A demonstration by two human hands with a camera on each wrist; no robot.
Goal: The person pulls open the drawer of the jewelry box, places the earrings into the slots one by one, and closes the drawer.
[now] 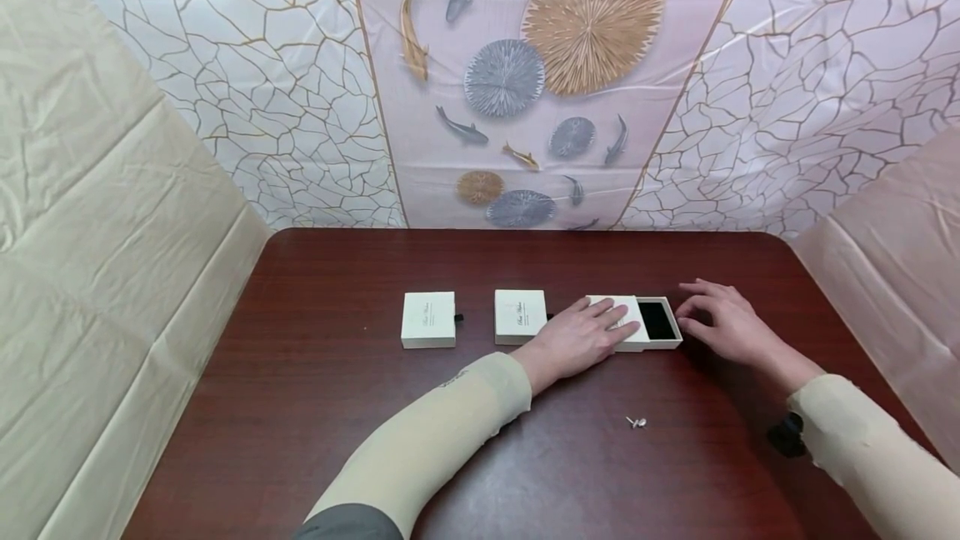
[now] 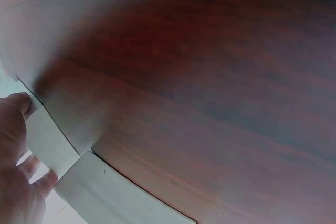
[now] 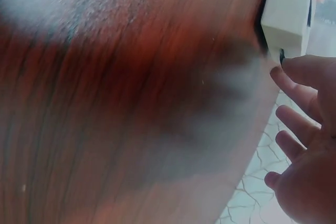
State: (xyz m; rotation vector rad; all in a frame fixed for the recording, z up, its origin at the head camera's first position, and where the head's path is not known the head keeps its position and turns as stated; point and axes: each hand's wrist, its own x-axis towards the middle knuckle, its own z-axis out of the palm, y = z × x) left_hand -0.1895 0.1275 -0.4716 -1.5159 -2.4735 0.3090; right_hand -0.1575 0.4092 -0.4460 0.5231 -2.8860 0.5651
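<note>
A white drawer-style box (image 1: 607, 335) has its inner tray (image 1: 675, 332) slid partway out to the right, showing a black lining (image 1: 657, 320). My left hand (image 1: 577, 338) rests on the sleeve with its fingers spread over the lid. In the left wrist view, fingertips (image 2: 47, 183) lie along the box edge. At the tray's right end is my right hand (image 1: 720, 322). The right wrist view shows its thumb and forefinger pinching a small black pull tab (image 3: 282, 56), the other fingers apart. The sleeve's lettering is partly covered by the left hand.
Two similar white boxes stand to the left, one at far left (image 1: 428, 319) and one in the middle (image 1: 520, 317), both closed. A few small silvery pieces (image 1: 637, 422) lie on the dark wooden table (image 1: 570, 457). Patterned cloth (image 1: 300, 90) hangs behind the table.
</note>
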